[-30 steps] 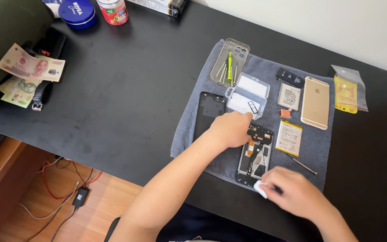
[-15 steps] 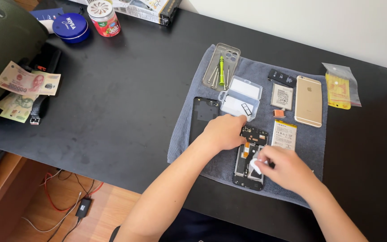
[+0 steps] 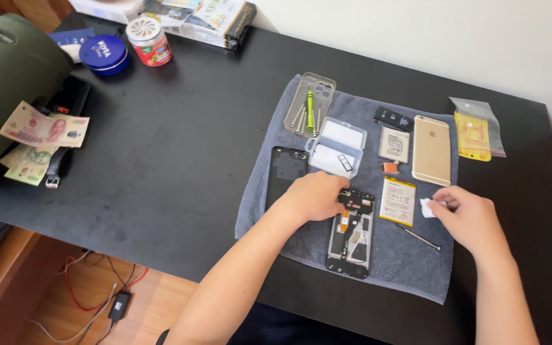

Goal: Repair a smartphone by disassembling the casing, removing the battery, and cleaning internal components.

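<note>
An opened black phone frame lies on a grey towel with its inner parts exposed. My left hand rests on the frame's top end, fingers curled on its upper edge. To the right of the frame, my right hand pinches a small white wipe just above the towel. A flat battery sits between the two hands. A thin metal tool lies under the right hand.
Also on the towel are a black back cover, a small clear box, a clear case of tools and a gold phone. Banknotes, a blue tin and a green bag lie far left.
My right hand has moved from over the phone frame to its right, carrying the white wipe. My left hand stays on the frame's top end.
</note>
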